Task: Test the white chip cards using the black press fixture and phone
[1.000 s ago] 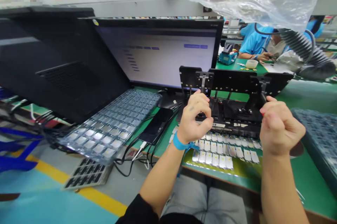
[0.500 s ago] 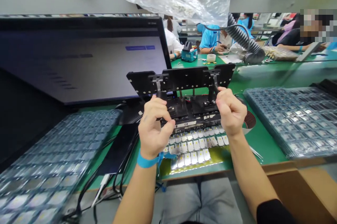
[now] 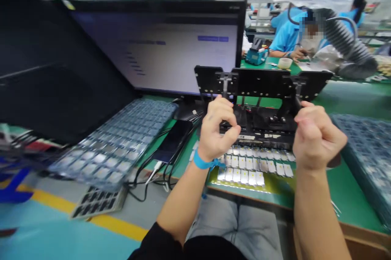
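Note:
A black test fixture (image 3: 261,82) with a raised three-section plate stands on the green bench in front of me. My left hand (image 3: 217,131) is closed around the lower end of its left clamp lever (image 3: 225,85); a blue band circles that wrist. On the other side, my right hand (image 3: 316,139) is curled in a fist around the right clamp lever (image 3: 298,98). Both grips partly hide the levers. Below the fixture, rows of small silver parts (image 3: 240,176) with yellow dots lie on a yellowish sheet (image 3: 276,184).
Behind stands a monitor (image 3: 180,56). Clear plastic trays (image 3: 122,129) of parts flank me, another (image 3: 366,150) at right. A phone (image 3: 174,142) with cables lies left of my hand. A flexible duct (image 3: 345,40) and a person in blue (image 3: 281,40) are across the bench.
The view has swung left, so the fixture and hands appear farther right. Both hands keep their hold on the levers, and the raised plate looks about the same.

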Demonstrator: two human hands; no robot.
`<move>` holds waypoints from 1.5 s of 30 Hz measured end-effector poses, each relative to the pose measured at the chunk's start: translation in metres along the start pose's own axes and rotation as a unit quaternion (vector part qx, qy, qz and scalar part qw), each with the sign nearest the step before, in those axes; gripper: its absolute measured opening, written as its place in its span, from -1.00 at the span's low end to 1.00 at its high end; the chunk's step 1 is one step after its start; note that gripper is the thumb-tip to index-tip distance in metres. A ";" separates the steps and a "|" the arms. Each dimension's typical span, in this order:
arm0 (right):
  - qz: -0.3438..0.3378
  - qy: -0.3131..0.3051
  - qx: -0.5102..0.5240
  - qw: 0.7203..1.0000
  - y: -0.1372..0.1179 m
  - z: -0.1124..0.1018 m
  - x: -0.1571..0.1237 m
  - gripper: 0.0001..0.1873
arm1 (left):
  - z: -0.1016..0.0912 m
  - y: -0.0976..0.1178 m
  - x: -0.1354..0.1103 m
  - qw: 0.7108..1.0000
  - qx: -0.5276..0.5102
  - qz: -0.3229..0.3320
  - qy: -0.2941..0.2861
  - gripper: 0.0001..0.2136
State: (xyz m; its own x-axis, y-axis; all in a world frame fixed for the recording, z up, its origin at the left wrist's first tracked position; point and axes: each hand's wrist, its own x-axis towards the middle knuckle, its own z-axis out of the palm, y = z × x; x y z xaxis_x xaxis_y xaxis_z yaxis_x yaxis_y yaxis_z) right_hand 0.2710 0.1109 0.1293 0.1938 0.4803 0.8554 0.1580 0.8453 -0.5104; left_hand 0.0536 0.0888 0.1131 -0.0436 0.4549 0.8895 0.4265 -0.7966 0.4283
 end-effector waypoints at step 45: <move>-0.048 -0.034 0.021 0.998 0.014 0.003 -0.004 -0.57 | -0.002 -0.008 -0.001 1.000 -0.005 0.013 0.023 -0.89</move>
State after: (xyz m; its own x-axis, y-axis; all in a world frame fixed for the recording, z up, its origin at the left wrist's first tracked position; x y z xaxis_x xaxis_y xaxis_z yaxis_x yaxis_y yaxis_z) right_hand 0.2698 0.1214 0.1196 0.1143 0.4105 0.9047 0.1325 0.8962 -0.4234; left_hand 0.0480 0.0940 0.1093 -0.0732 0.4149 0.9069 0.4193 -0.8122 0.4055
